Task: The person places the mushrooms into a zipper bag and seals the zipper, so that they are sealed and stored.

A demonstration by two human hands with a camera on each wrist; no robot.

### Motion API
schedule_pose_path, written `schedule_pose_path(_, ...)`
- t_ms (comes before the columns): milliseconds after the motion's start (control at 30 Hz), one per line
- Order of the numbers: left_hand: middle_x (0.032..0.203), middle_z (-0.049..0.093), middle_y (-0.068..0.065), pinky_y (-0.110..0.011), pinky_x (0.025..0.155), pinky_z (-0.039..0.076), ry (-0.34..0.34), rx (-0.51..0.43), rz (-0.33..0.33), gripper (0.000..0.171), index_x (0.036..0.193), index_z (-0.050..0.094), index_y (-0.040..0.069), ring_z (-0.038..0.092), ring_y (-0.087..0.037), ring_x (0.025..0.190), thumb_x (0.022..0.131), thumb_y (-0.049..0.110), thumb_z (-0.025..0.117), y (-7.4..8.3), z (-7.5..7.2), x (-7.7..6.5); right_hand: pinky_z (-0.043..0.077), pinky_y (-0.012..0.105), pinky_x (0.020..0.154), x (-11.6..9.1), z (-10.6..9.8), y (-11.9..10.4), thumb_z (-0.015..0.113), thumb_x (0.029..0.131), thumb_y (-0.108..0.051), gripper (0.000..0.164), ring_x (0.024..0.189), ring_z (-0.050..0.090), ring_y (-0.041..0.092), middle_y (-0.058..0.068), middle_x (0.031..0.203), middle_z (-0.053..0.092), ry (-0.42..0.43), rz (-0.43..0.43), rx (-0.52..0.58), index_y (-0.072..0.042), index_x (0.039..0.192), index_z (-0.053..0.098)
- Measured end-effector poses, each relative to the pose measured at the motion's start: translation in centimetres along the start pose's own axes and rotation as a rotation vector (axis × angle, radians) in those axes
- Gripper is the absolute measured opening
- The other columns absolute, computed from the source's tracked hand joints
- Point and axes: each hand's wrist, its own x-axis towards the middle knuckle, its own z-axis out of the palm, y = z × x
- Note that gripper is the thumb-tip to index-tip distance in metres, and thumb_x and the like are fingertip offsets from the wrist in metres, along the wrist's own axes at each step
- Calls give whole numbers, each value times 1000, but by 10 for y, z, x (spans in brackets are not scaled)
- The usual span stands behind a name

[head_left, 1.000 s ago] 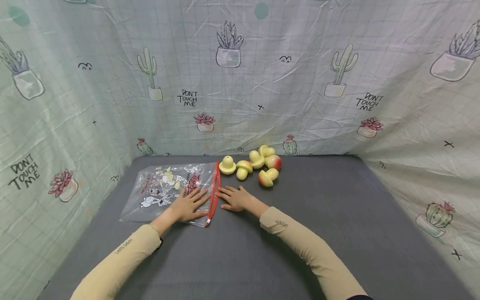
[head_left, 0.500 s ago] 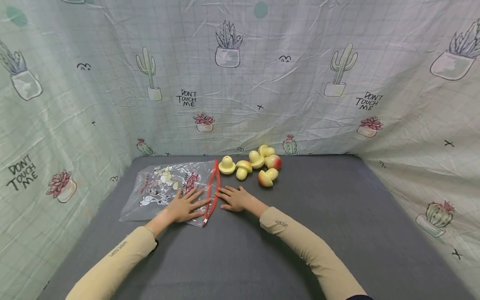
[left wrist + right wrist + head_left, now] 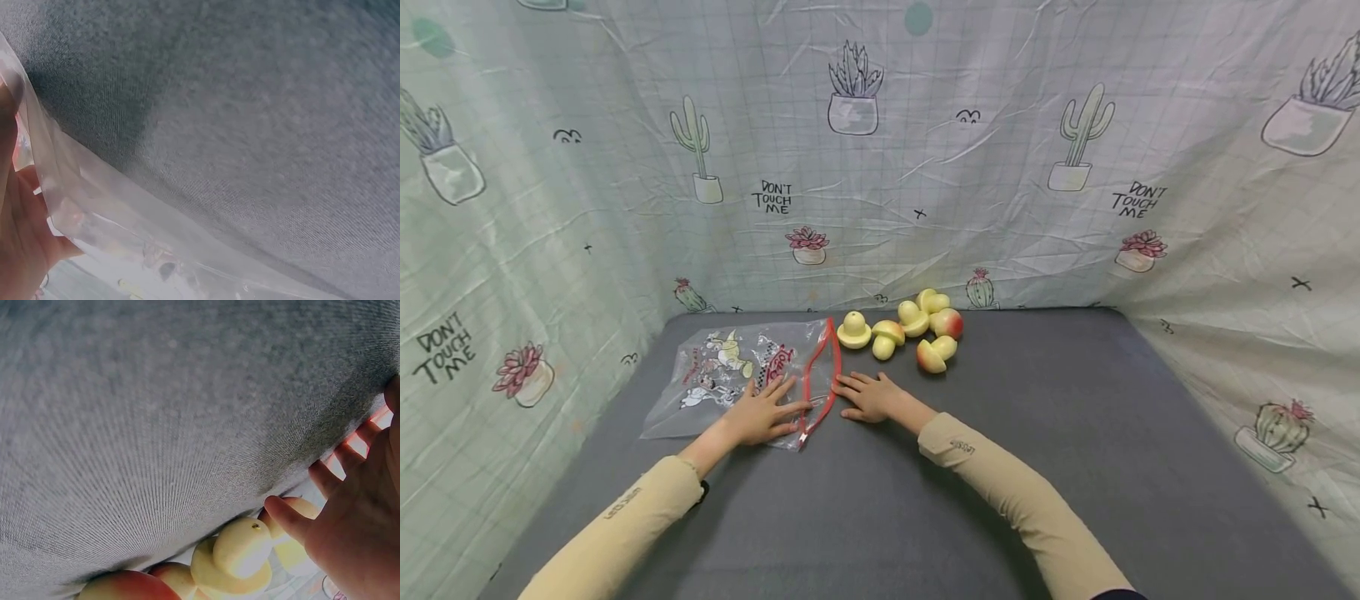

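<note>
A clear plastic zip bag [image 3: 722,354] printed with cartoon figures and red lettering lies flat, its red-edged mouth [image 3: 838,358] facing right. My left hand [image 3: 762,414] rests on its upper layer, fingers spread, near the mouth. The fingertips of my right hand [image 3: 868,397] touch the red edge of the lower layer, fingers straight. At the mouth the two red edges stand apart, the upper one lying further left. The left wrist view shows the bag's film [image 3: 125,194] beside the hand. In the right wrist view, the hand [image 3: 356,519] is stretched out near yellow mushroom-shaped pieces [image 3: 244,550].
Several yellow mushroom-shaped pieces [image 3: 913,319], some with red patches, are grouped behind my right hand. One piece [image 3: 936,355] lies closest to the right forearm. A dark grey cloth covers the table [image 3: 1037,417]. Patterned curtains [image 3: 925,167] enclose the back and sides.
My left hand has slid left, drawing the bag's upper layer with it. The gap between the two red edges has widened. The right hand has stayed in place.
</note>
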Motion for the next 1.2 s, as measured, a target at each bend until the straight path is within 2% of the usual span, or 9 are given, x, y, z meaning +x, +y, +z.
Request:
schedule_pose_path(100,143,32,-15,-71,89,24,35,21,-3,48,128,48,21,30,-39,130,86,44,48,-3,2,-2,22,48,107,0,-1,0,25,92,-52,57,140,8,12,-11,151,3,3,-1,9,-33,143,8)
schedule_pose_path(333,140,39,-2,-71,76,33,41,88,3,49,128,49,14,31,-43,127,88,42,47,-5,1,-10,21,49,107,1,2,2,25,92,-51,57,140,7,14,-10,151,3,6,-18,19,-32,143,9)
schedule_pose_path(567,135,45,-4,-70,76,35,67,146,17,41,126,50,27,36,-46,122,87,41,48,-7,0,-14,22,48,107,2,2,2,25,92,-51,57,140,8,14,-10,151,4,18,-14,20,-32,143,10)
schedule_pose_path(600,134,46,-4,-70,76,35,81,157,28,40,125,51,28,37,-46,121,87,40,49,-7,1,-14,22,48,107,2,2,2,26,92,-52,57,140,8,14,-10,151,5,18,-13,23,-32,143,10)
schedule_pose_path(667,130,49,-5,-70,77,34,110,184,52,39,121,53,21,39,-47,119,87,39,50,-7,1,-14,22,48,107,1,2,2,26,92,-51,57,140,8,14,-10,151,5,17,-16,28,-32,143,10)
schedule_pose_path(833,129,51,-2,-71,85,28,162,221,98,39,114,56,13,38,-39,124,85,38,53,-8,4,-13,22,48,107,-1,1,1,26,92,-50,57,140,8,14,-10,151,4,22,-19,29,-32,143,10)
schedule_pose_path(1033,127,54,-1,-68,91,26,212,274,198,36,112,57,18,40,-31,125,84,41,54,-13,6,-10,23,49,107,-2,0,1,27,92,-50,57,140,9,14,-10,151,5,21,-20,35,-32,143,11)
schedule_pose_path(1200,126,55,2,-67,85,32,263,220,330,18,97,58,23,42,-30,124,81,32,60,-13,4,-4,23,49,106,-1,1,0,27,92,-51,57,139,9,13,-11,151,5,17,-4,27,-33,143,11)
